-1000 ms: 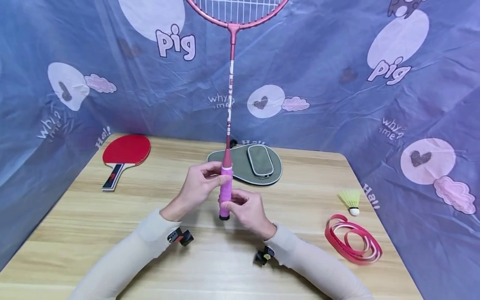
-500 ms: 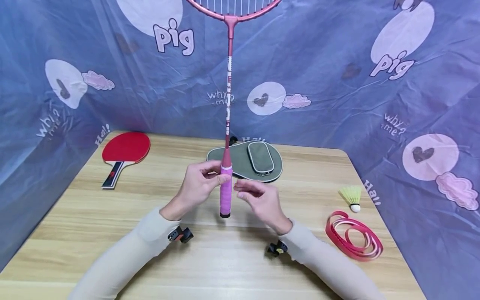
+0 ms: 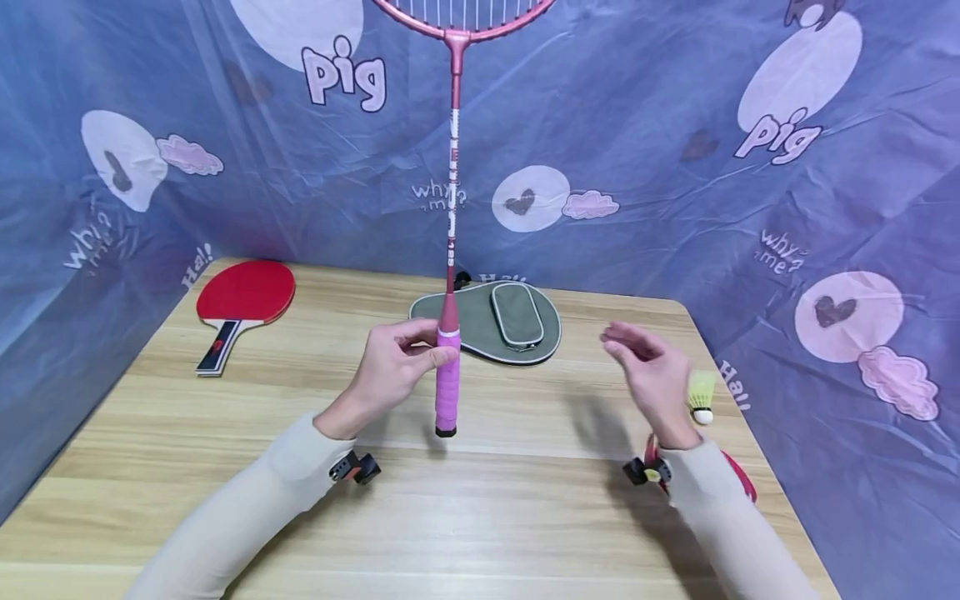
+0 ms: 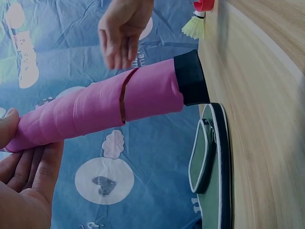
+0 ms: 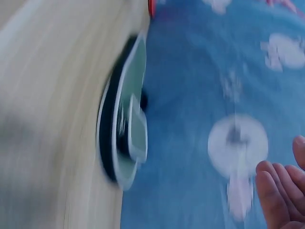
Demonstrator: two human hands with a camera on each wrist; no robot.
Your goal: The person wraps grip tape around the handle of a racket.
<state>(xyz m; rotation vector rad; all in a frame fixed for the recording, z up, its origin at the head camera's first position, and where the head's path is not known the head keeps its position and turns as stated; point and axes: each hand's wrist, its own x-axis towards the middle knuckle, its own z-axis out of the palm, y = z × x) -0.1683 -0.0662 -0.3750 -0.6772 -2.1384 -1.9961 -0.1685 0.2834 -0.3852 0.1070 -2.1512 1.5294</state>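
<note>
A badminton racket (image 3: pixel 453 200) stands upright in front of me, its strung head cut off by the top of the head view. My left hand (image 3: pixel 386 367) pinches the upper part of its pink-wrapped grip (image 4: pixel 90 107) between thumb and fingers. The left wrist view shows a dark gap in the wrap near the black butt cap (image 4: pixel 191 77). Off to the right, my right hand (image 3: pixel 651 379) is in the air with loosely bent fingers and holds nothing. Close by it on the table lies a yellow shuttlecock (image 3: pixel 702 398).
A red table tennis bat (image 3: pixel 246 293) lies at the back left of the wooden table (image 3: pixel 480 533). Behind the racket is a green zipped bat case (image 3: pixel 480 333). A red coiled strap (image 3: pixel 741 475) is partly hidden under my right forearm. Patterned blue cloth (image 3: pixel 637 100) encloses the table.
My right hand has let go of the racket's grip and moved right, towards the shuttlecock. The left hand keeps its pinch, and the racket stays nearly in place.
</note>
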